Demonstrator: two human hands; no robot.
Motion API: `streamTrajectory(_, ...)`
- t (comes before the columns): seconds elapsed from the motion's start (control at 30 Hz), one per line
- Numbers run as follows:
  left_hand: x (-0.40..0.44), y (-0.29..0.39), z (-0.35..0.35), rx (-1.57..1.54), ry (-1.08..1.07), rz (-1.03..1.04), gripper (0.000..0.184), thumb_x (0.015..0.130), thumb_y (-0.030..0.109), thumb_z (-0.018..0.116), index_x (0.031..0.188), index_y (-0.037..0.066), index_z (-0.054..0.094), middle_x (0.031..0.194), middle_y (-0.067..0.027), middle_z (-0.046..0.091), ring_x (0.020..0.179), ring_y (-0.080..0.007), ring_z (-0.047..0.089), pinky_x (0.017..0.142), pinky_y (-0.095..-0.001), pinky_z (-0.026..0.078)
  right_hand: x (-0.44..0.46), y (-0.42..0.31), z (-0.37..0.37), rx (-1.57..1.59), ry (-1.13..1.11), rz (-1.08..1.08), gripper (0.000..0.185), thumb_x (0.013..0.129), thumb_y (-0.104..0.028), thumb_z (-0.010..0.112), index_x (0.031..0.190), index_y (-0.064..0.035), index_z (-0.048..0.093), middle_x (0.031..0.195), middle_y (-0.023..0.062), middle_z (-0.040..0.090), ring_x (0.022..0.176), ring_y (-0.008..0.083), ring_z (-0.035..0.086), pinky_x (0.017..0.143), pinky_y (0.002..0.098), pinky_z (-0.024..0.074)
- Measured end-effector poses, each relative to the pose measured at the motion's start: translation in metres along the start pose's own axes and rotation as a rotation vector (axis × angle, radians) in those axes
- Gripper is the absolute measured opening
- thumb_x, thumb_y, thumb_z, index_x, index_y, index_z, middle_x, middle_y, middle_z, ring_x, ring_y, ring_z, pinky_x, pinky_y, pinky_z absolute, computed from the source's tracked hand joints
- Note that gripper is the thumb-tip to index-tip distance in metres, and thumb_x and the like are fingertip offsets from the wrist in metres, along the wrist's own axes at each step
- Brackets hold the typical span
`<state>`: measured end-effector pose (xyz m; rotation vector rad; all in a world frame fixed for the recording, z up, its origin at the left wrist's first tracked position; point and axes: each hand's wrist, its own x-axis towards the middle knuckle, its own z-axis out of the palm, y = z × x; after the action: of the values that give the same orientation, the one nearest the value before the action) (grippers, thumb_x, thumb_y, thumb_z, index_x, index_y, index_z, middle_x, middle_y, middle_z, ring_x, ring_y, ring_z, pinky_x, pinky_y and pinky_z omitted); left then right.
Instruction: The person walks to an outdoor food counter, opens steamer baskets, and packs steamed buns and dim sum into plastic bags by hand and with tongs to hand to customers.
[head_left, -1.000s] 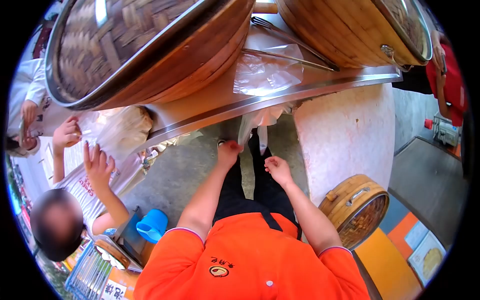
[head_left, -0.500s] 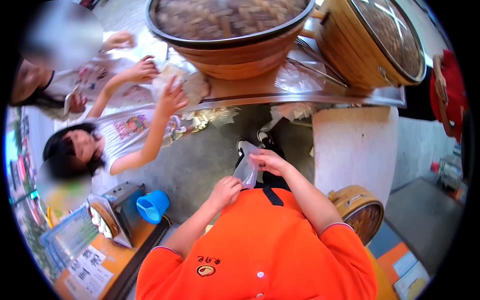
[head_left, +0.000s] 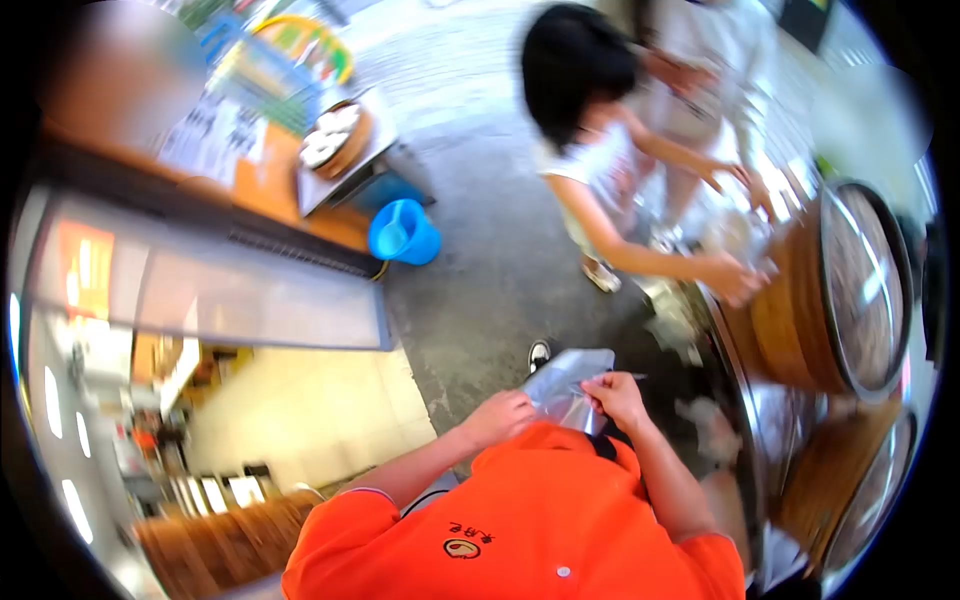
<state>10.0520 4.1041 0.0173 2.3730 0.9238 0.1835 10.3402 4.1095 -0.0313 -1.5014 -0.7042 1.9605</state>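
Note:
A clear plastic bag [head_left: 577, 368] is stretched out in front of my orange shirt. My left hand [head_left: 502, 416] is closed on its left side, fingers bent against the film. On the other side my right hand [head_left: 616, 397] pinches the bag between thumb and fingers. The bag looks flat, and I cannot make out anything inside it.
Large bamboo steamers [head_left: 790, 290] stand on a metal counter at the right, where a person in white [head_left: 590, 190] reaches in. A blue bucket [head_left: 403, 232] is beside an orange table [head_left: 262, 165] with a small steamer of white buns [head_left: 330, 138]. A doorway opens at left.
My view has swung left, so the steamers now appear at the right and the table nearer the top. Both hands still hold the bag, which is spread wider.

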Motion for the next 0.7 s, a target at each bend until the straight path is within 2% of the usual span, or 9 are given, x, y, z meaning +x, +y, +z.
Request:
streamTrajectory(0.07,-0.025,-0.004,-0.008,-0.115,0.069,-0.172,0.037,0.09,0.038,0.073,0.105,0.005,0.068,0.107,-0.0114,0.066,0.103,-0.0335,0.063,0.09,-0.0439,0.05,0.02,-0.022,0.034,-0.144,-0.001,-0.046,0.021,0.092,-0.015,0.079,0.084,0.0016,0.07,0.068,0.0028,0.065,0.055,0.0089,0.058,0.05,0.0232,0.0451)
streamTrajectory(0.17,-0.057,-0.035,-0.028,-0.234,0.214,-0.46,0.041,0.091,0.041,0.073,0.107,0.004,0.068,0.108,-0.0129,0.067,0.104,-0.0358,0.063,0.09,-0.0446,0.051,0.066,-0.033,0.097,-0.212,-0.111,-0.181,0.017,0.092,-0.013,0.077,0.087,0.0022,0.071,0.07,0.0041,0.068,0.057,0.0093,0.061,0.052,0.0246,0.0486)
streamTrajectory(0.23,-0.074,-0.062,-0.049,-0.322,0.312,-0.509,0.04,0.092,0.038,0.074,0.108,0.002,0.068,0.103,-0.0129,0.067,0.096,-0.0313,0.065,0.087,-0.0406,0.052,0.101,-0.04,0.145,-0.388,-0.2,-0.292,0.018,0.091,-0.014,0.078,0.086,0.0016,0.073,0.07,0.0039,0.069,0.058,0.0086,0.061,0.054,0.0253,0.0495)
streamTrajectory(0.3,-0.082,-0.09,-0.068,-0.644,0.497,-0.729,0.036,0.095,0.033,0.073,0.109,0.001,0.067,0.098,-0.0105,0.068,0.086,-0.0219,0.066,0.082,-0.0334,0.053,0.122,-0.065,0.206,-0.653,-0.171,-0.31,0.024,0.089,-0.018,0.081,0.079,0.0002,0.07,0.068,0.0031,0.068,0.062,0.0072,0.061,0.056,0.0257,0.0487)
streamTrajectory(0.33,-0.086,-0.108,-0.076,-0.853,0.552,-0.754,0.031,0.097,0.029,0.072,0.108,0.001,0.066,0.093,-0.0051,0.068,0.082,-0.0115,0.063,0.079,-0.0274,0.051,0.134,-0.069,0.234,-0.666,-0.223,-0.307,0.022,0.088,-0.017,0.081,0.078,-0.0002,0.069,0.068,0.0039,0.069,0.062,0.0081,0.062,0.057,0.027,0.0491)
streamTrajectory(0.43,-0.104,-0.165,-0.108,-1.242,0.501,-0.761,0.028,0.098,0.028,0.072,0.107,0.002,0.066,0.089,-0.0009,0.068,0.083,-0.0078,0.062,0.077,-0.0257,0.051,0.157,-0.089,0.311,-0.696,-0.424,-0.482,0.021,0.085,-0.017,0.08,0.078,-0.0005,0.069,0.066,0.0074,0.068,0.063,0.012,0.064,0.06,0.0311,0.0515)
streamTrajectory(0.5,-0.118,-0.193,-0.131,-1.508,0.574,-0.804,0.02,0.098,0.022,0.072,0.092,0.005,0.066,0.087,-0.0004,0.068,0.08,-0.0075,0.062,0.073,-0.0243,0.049,0.152,-0.135,0.353,-0.915,-0.5,-0.426,0.031,0.081,-0.027,0.082,0.075,0.0003,0.069,0.066,0.0107,0.067,0.063,0.0165,0.065,0.062,0.0344,0.0511)
streamTrajectory(0.6,-0.141,-0.229,-0.185,-1.571,0.519,-0.759,0.02,0.099,0.02,0.071,0.085,0.006,0.065,0.087,-0.0007,0.07,0.077,-0.008,0.062,0.072,-0.0248,0.05,0.169,-0.188,0.39,-1.028,-0.598,-0.331,0.031,0.08,-0.026,0.083,0.074,0.0007,0.068,0.066,0.0111,0.069,0.061,0.0155,0.065,0.059,0.034,0.0494)
streamTrajectory(0.7,-0.161,-0.277,-0.203,-1.326,0.483,-0.798,0.021,0.094,0.019,0.074,0.081,0.005,0.065,0.083,-0.006,0.072,0.073,-0.0112,0.063,0.072,-0.0268,0.05,0.22,-0.211,0.396,-1.016,-0.682,-0.305,0.029,0.08,-0.022,0.081,0.072,0.001,0.067,0.067,0.0109,0.07,0.059,0.0147,0.066,0.056,0.0324,0.0495)
